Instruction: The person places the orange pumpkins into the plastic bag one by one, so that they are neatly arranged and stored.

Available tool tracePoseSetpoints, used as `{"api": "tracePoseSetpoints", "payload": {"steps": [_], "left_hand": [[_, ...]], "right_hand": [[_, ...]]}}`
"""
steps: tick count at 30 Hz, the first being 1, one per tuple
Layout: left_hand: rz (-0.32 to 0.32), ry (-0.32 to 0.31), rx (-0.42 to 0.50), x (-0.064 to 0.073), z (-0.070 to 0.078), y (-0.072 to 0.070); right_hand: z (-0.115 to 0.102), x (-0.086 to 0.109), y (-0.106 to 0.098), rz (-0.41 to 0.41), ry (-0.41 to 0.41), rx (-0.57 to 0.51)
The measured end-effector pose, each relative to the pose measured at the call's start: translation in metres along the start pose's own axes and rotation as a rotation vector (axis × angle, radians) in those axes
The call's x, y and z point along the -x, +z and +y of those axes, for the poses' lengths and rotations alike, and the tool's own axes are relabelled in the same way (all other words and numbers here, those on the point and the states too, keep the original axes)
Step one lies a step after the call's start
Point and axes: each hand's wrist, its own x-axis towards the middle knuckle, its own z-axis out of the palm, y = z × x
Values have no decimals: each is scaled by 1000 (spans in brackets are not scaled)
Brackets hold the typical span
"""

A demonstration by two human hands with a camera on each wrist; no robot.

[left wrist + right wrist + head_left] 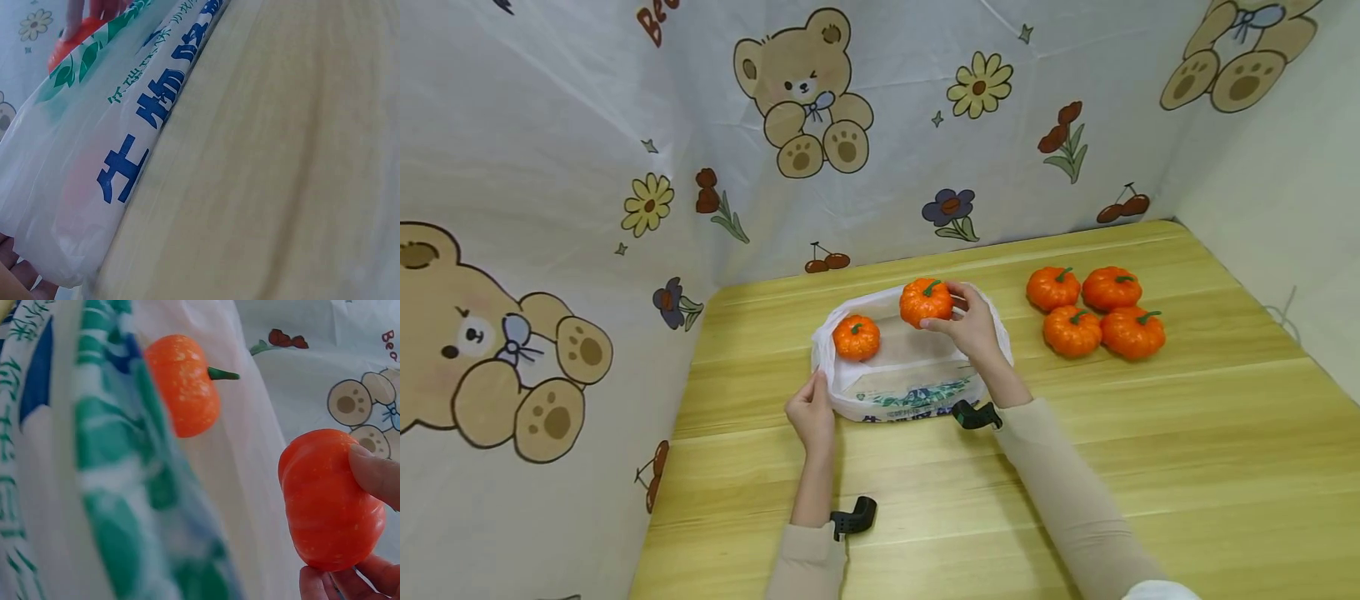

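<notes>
A white plastic bag (pixel 917 392) with green and blue print lies on the table, its mouth spread wide. My left hand (pixel 812 414) pinches the bag's rim at the near left corner. My right hand (pixel 976 327) grips a small orange pumpkin (pixel 926 302) with a green stem, held over the right part of the bag's mouth. Another orange pumpkin (pixel 856 337) rests inside the bag on the left; the right wrist view shows it past the bag's printed side. In the left wrist view the bag (pixel 75 169) hides most of its contents, and only some fingers (pixel 24 274) show.
On the right of the wooden table (pixel 1210 450) several pumpkins (pixel 1072 331) sit close together. A cloth with printed bears (pixel 805 100) hangs behind and to the left. A white wall (pixel 1285 167) borders the right side. Black wrist cameras (pixel 854 517) sit on both wrists.
</notes>
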Motion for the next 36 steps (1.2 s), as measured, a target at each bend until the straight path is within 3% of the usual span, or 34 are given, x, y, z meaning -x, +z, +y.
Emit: {"api": "tracePoseSetpoints", "payload": {"steps": [9, 19, 36], "left_hand": [[5, -1, -6, -1, -2, 1], [10, 3, -7, -1, -2, 0], [6, -12, 4, -1, -1, -1]], "right_hand": [[21, -3, 23, -31, 13, 31], [33, -7, 43, -34, 82, 94], [45, -13, 54, -18, 97, 181]]}}
